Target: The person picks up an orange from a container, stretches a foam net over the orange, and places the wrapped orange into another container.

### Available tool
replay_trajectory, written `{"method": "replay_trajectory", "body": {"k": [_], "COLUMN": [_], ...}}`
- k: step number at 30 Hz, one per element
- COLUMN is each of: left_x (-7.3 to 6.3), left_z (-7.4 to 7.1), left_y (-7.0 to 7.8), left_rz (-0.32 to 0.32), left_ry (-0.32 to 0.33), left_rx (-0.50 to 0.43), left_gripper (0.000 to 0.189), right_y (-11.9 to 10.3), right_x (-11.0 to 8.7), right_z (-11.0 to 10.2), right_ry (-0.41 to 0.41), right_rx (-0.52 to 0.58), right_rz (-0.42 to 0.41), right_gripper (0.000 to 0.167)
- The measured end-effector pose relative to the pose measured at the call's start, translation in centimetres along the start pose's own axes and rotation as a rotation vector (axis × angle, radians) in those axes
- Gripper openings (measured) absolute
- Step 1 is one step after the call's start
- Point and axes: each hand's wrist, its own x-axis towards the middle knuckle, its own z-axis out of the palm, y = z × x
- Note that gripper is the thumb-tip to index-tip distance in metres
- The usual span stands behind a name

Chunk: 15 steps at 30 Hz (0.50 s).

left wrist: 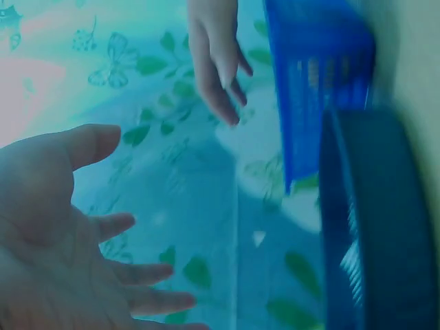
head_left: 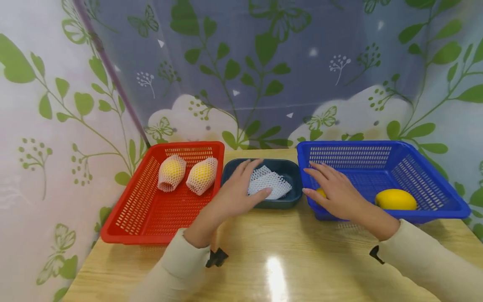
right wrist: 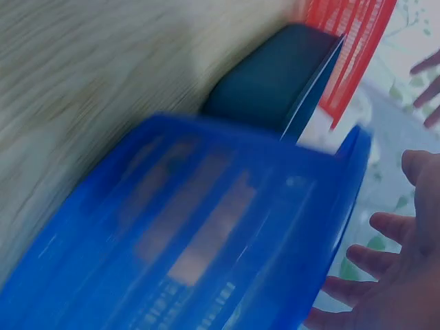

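Note:
My left hand [head_left: 237,186], fingers spread, hovers over the left part of a dark teal bin [head_left: 279,204] holding white foam net sleeves [head_left: 273,186]. Above the near left corner of a blue basket [head_left: 381,144] is my right hand [head_left: 339,191], its fingers extended and holding nothing. One yellow mango [head_left: 396,199] lies at the basket's near right side; another yellow fruit [head_left: 321,192] is mostly hidden behind the right hand. In the left wrist view the left palm [left wrist: 48,227] holds nothing. Spread right fingers [right wrist: 371,261] show above the blue basket in the right wrist view.
A red basket [head_left: 162,218] stands at the left, with two yellow fruits in foam nets, one at left [head_left: 172,172] and one at right [head_left: 202,175]. The three containers stand side by side on a wooden table [head_left: 256,251]. A patterned curtain [head_left: 241,84] hangs behind.

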Motion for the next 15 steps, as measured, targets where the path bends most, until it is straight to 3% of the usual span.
{"method": "replay_trajectory", "body": {"k": [5,15], "left_x": [0.8,3.5], "left_z": [3.2,9.7], "left_y": [1.1,1.8], "left_rz": [0.042,0.007], "left_ry": [0.022,0.023], "left_rx": [-0.074,-0.098], "left_gripper": [0.077,0.080], "right_y": [2.5,7.1], "right_x": [-1.4,-3.5], "right_z": [-0.9,-1.5], "right_ry": [-0.003,-0.041], "right_rx": [-0.018,-0.092], "right_rz": [0.083,0.199], "right_gripper": [0.057,0.063]}}
